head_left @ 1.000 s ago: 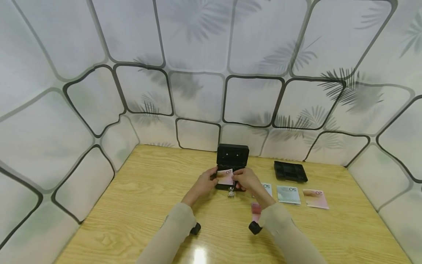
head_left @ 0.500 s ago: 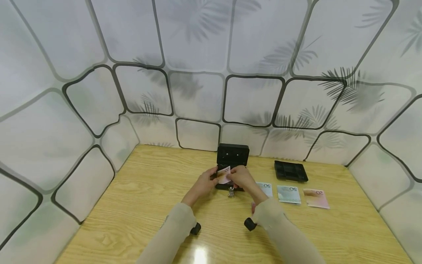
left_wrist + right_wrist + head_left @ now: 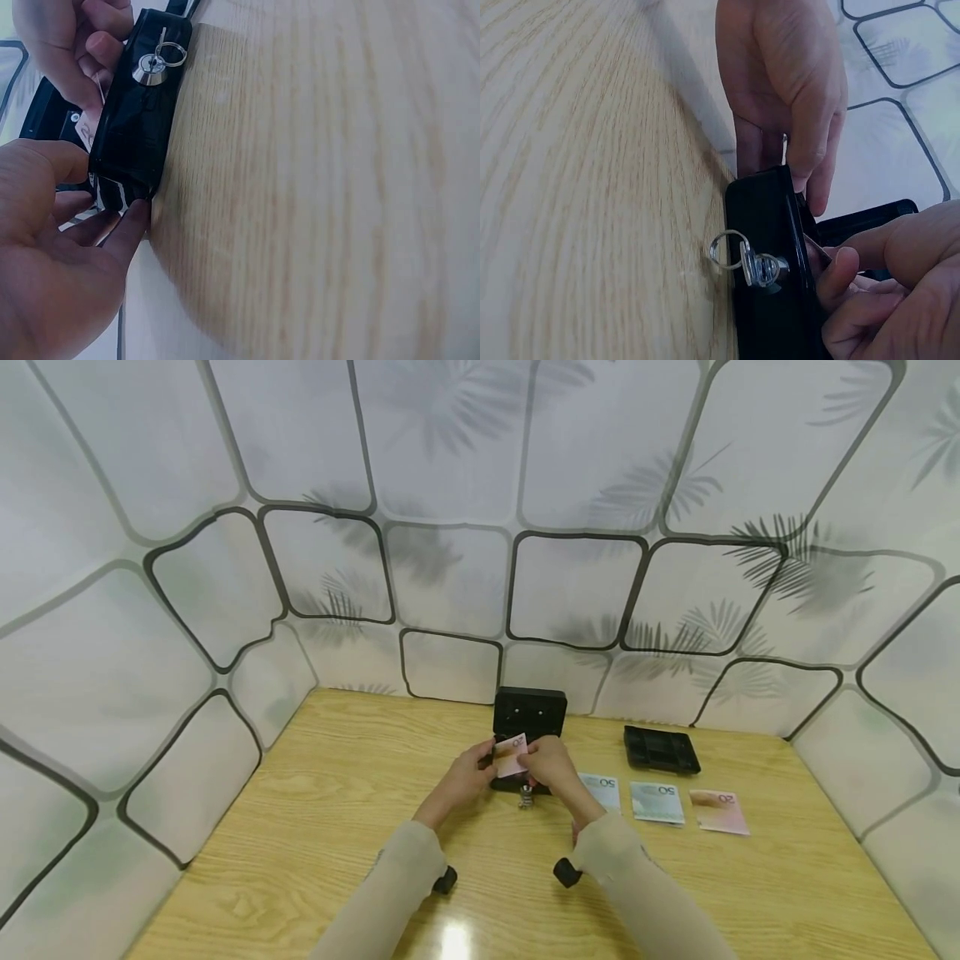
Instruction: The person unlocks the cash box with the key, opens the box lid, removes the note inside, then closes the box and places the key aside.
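A small black cash box point(image 3: 529, 713) stands with its lid raised against the back wall. My left hand point(image 3: 463, 777) holds the box's left side, the thumb at the rim and the fingers along the outer wall in the left wrist view. A pink 20 banknote point(image 3: 510, 756) is tilted over the open box. My right hand point(image 3: 553, 764) pinches its right edge between thumb and finger, the fingertips down inside the box rim. On the box front a key with a ring point(image 3: 161, 61) sits in the round lock. The box's inside is mostly hidden by the note and hands.
Right of the box lie a green 50 note point(image 3: 603, 791) partly behind my right wrist, another 50 note point(image 3: 657, 802) and a pink 20 note point(image 3: 718, 811). A black compartment tray point(image 3: 661, 749) rests behind them. A red note shows slightly under my right sleeve point(image 3: 622, 852).
My right hand has shifted slightly left and up with the 20 note, which has turned from nearly level to tilted. The left hand keeps its place on the box.
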`<state>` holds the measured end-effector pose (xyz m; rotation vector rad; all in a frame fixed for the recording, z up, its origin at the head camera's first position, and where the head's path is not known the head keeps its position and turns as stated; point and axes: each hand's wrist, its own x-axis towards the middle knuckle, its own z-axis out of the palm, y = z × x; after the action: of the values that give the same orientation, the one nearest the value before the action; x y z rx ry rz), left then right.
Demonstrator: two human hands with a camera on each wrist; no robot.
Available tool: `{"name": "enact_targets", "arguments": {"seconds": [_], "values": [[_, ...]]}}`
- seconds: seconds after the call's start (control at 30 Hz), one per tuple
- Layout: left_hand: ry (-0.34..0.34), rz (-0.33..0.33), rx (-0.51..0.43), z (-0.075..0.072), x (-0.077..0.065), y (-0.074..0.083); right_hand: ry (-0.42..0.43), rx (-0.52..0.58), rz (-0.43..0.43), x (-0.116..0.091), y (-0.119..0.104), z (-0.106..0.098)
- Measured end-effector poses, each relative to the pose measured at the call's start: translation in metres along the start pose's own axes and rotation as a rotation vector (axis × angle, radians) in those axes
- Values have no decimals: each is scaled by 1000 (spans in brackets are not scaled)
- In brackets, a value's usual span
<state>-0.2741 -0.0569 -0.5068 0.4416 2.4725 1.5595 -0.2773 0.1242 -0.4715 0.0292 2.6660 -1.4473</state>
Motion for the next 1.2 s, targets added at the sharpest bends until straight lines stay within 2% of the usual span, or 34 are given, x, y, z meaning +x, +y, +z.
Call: {"name": "enact_targets", "arguments": {"seconds": [0.27,0.53,0.83,1.2], "values": [[13,3,4,1,2,0,40,-27,-33,-3,6,-15],[5,28,17,1,2,1,21,71,-6,-10,-5,-35],[8,21,21,1,0,2,7,149,-26,-20,-13,-59],[7,19,22,1,0,2,20,153,-32,-47,1,-104]]}}
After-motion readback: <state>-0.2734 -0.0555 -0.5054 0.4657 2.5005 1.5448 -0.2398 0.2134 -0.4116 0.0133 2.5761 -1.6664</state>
